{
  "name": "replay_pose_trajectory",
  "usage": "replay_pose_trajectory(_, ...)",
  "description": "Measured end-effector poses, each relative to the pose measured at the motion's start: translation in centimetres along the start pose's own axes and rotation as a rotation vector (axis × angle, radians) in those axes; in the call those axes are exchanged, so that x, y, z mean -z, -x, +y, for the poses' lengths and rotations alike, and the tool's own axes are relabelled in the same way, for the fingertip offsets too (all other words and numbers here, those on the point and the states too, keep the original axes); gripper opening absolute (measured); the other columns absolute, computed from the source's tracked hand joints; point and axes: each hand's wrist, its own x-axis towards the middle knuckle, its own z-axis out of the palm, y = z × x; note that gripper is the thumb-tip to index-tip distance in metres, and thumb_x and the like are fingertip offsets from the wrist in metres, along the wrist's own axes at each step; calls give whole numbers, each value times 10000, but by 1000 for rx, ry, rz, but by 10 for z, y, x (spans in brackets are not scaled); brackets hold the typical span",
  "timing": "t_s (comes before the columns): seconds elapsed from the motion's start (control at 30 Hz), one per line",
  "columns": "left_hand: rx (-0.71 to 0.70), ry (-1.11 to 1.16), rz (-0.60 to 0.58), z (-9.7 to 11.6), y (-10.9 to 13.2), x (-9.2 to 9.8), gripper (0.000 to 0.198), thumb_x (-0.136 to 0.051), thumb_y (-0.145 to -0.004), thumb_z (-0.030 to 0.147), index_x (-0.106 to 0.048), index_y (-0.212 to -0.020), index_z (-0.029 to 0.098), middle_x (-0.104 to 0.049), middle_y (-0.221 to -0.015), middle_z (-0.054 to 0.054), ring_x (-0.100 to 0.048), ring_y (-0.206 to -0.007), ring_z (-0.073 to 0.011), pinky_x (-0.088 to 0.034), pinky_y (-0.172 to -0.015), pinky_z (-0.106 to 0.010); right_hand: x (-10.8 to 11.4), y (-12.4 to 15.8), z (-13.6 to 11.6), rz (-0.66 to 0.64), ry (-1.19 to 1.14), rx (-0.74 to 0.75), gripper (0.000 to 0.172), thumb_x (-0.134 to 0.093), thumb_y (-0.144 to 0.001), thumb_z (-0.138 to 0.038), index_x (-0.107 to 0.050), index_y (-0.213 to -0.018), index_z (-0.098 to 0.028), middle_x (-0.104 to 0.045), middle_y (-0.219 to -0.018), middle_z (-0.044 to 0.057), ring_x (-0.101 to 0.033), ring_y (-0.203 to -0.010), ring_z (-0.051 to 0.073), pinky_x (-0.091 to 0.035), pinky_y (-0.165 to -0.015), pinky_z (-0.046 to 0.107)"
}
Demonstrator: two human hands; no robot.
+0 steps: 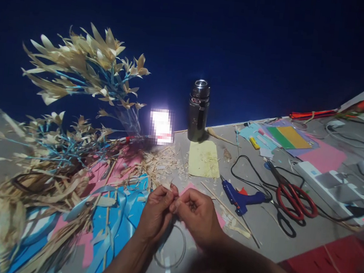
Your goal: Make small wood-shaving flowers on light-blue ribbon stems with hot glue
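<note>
Fingertips of both hands meet at the middle of the table. My left hand (pixel 156 213) is closed in a pinch, with a small pale piece of dried husk (pixel 166 186) showing above its fingers. Pressed up against it, my right hand (pixel 196 214) is also pinched; what lies between its fingertips is too small to make out. Below the hands lies a loop of thin wire (pixel 185 249). Pink paper (pixel 219 219) shows partly behind my right hand. Dried husk strips (pixel 64 202) and light blue ribbon (pixel 115 228) are heaped to the left.
Husk flowers on blue stems (pixel 110 77) stand at the back left. A dark flask (pixel 197 116) is behind a yellow pad (pixel 203 159). On the right lie a blue glue gun (pixel 243 199), red-handled scissors (pixel 294 199), a power strip (pixel 333 192) and coloured papers (pixel 287 137).
</note>
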Motion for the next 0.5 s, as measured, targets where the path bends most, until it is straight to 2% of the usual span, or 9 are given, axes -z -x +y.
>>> replay_pose_trajectory(0.13, -18, -51, -10, 1, 1, -2, 364, -985, -535, 336, -684, -550, 133, -618, -608, 13, -511, -508, -57, -448, -533, -179, 1, -2, -4, -22, -81, -19, 121, -623, -803, -206, -672, -698, -173, -578, -559, -37, -496, -512, 99, -366, -477, 198)
replay_pose_trajectory(0.5, -73, -137, 5, 9, 0, 3, 320, -962, -583, 360, -721, -574, 149, -638, -517, -5, -546, -474, -84, -460, -545, -198, 3, 0, -6, -37, -73, -48, 113, -601, -770, -177, -655, -670, -171, -589, -564, -35, -481, -506, 92, -348, -470, 193)
